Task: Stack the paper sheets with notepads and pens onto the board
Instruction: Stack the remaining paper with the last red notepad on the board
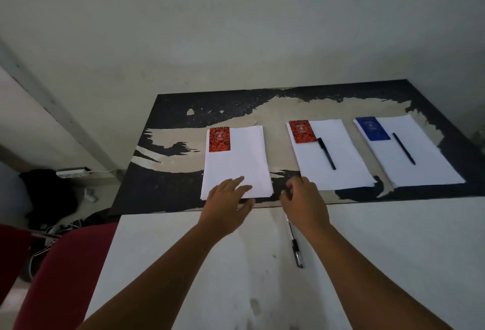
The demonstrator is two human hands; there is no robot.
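Your left hand [227, 198] lies flat and released on the left paper stack's [237, 164] near edge — long axis running away from you; right hand [301, 198], loosely curled, grasps nothing.

Bare gaps between three paper stacks [237, 161]; pen [295, 244] on white board [393, 251].
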